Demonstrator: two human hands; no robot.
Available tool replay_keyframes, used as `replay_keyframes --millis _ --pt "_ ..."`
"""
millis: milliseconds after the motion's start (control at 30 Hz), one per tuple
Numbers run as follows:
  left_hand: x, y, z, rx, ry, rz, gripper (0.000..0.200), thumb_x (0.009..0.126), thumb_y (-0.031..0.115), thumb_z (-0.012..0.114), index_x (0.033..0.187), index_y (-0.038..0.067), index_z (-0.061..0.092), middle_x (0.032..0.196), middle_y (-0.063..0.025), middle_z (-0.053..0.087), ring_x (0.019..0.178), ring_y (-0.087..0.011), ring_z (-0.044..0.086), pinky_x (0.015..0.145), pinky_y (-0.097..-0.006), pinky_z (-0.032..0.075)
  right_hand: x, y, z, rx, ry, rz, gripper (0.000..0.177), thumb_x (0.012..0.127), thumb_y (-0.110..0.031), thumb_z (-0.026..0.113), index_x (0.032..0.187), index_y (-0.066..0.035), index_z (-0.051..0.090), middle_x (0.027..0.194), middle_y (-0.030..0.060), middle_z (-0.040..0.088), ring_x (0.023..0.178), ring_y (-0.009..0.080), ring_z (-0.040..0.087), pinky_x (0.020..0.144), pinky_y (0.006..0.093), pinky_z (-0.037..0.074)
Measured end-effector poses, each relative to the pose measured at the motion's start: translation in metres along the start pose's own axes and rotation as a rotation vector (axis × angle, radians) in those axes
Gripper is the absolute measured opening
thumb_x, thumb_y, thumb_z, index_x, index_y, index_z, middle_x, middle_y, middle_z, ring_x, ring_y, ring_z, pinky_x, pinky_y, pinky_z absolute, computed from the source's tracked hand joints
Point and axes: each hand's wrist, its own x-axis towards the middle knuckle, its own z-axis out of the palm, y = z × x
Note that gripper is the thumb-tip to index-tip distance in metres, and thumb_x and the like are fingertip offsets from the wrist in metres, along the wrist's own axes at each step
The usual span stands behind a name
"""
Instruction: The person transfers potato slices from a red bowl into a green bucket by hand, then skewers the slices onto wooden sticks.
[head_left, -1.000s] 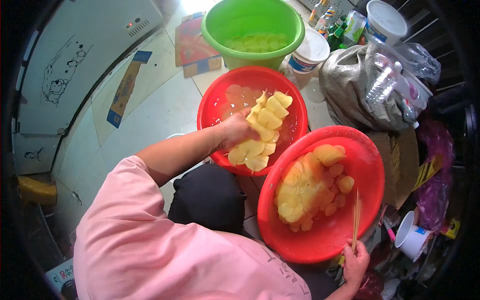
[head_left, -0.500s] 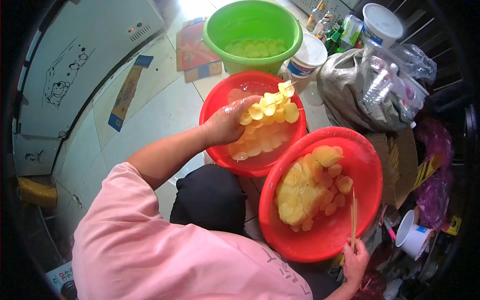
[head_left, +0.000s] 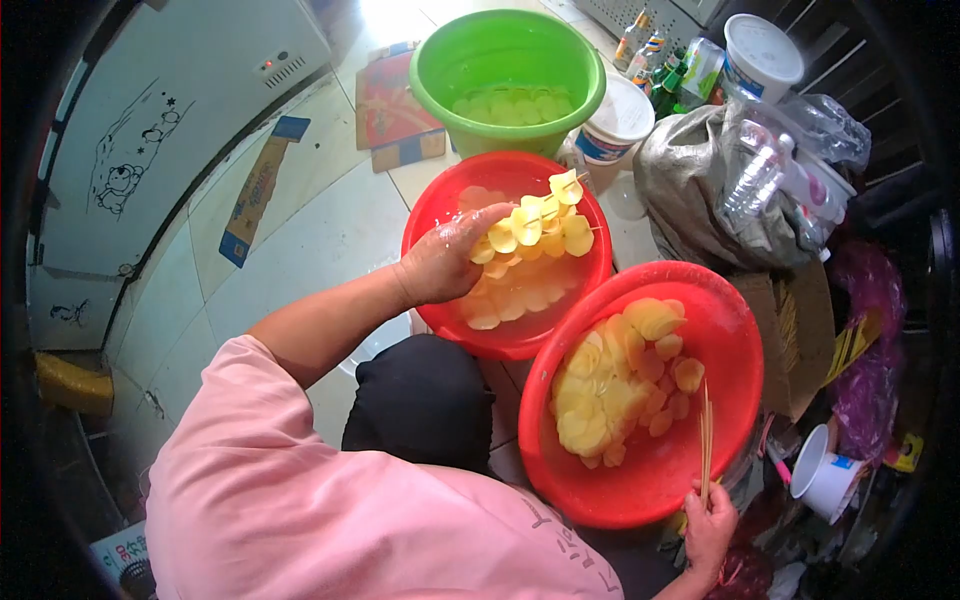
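My left hand (head_left: pixel 445 258) is closed around several skewers of thin pale-yellow potato slices (head_left: pixel 540 228), held above a red basin (head_left: pixel 424 190). More slices (head_left: pixel 515 300) lie in the water of that basin, partly hidden by the hand. Low on the right, my right hand (head_left: pixel 710 528) grips a small bunch of bare bamboo skewers (head_left: pixel 706 440), their tips pointing up. They cross the near right side of a second red basin (head_left: pixel 722 310), which is tilted and holds a heap of loose potato slices (head_left: pixel 605 390).
Behind the basins stands a green tub (head_left: pixel 500 140) with slices at its bottom. White lidded buckets (head_left: pixel 618 110), glass bottles (head_left: pixel 668 80) and a grey sack (head_left: pixel 690 190) crowd the back right. A cardboard box (head_left: pixel 800 340) adjoins the right basin. Flattened cardboard (head_left: pixel 262 190) lies on the tiles.
My left hand and its potato skewers have shifted slightly left and down. The right hand keeps its grip on the bare skewers. The whole view has moved a little.
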Motion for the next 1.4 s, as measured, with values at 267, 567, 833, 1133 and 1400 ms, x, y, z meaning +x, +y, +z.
replay_keyframes --millis 267,567,833,1133,1400 --pt "0.038 0.012 -0.045 0.052 0.113 -0.179 0.073 0.069 0.001 0.065 0.134 0.011 0.035 0.118 -0.0175 0.056 0.111 -0.0308 0.055 0.093 -0.0367 0.044 0.001 0.006 -0.002 -0.016 -0.007 -0.002 0.020 0.081 -0.010 0.062 0.099 0.000 0.060 0.069 -0.0011 0.054 0.053 0.0041 0.046 0.045 0.0193 0.035" --pt "0.191 -0.039 -0.122 0.352 0.305 -0.118 0.063 0.073 0.007 0.058 0.132 0.021 0.039 0.108 -0.0187 0.061 0.101 -0.0356 0.060 0.084 -0.0423 0.049 0.007 0.000 0.002 -0.073 0.037 0.008 0.021 0.078 -0.009 0.062 0.097 0.000 0.060 0.067 -0.0017 0.053 0.051 0.0046 0.046 0.042 0.0212 0.037" --pt "0.244 -0.109 -0.082 0.476 -0.151 -0.124 0.071 0.066 -0.002 0.061 0.131 0.017 0.042 0.110 -0.0186 0.060 0.102 -0.0297 0.059 0.087 -0.0380 0.047 0.011 -0.016 -0.002 -0.203 -0.084 0.072 0.024 0.087 -0.022 0.061 0.102 -0.003 0.058 0.069 -0.0032 0.049 0.052 0.0055 0.042 0.046 0.0225 0.034" --pt "0.266 -0.162 -0.066 0.440 -0.393 -0.468 0.078 0.057 0.005 0.070 0.131 0.013 0.047 0.115 -0.0169 0.059 0.103 -0.0289 0.058 0.089 -0.0365 0.047 0.017 -0.009 0.000 -0.098 -0.126 0.183 0.025 0.088 -0.020 0.061 0.104 -0.002 0.058 0.072 -0.0031 0.049 0.059 0.0053 0.041 0.050 0.0208 0.034" --pt "0.236 -0.126 -0.072 0.694 0.156 -0.271 0.043 0.073 0.027 0.069 0.112 0.014 0.059 0.112 -0.0104 0.060 0.104 -0.0274 0.058 0.092 -0.0377 0.043 0.018 -0.014 0.001 -0.173 -0.131 0.081 0.027 0.087 -0.021 0.060 0.104 -0.001 0.057 0.072 -0.0029 0.049 0.059 0.0050 0.040 0.050 0.0211 0.033"
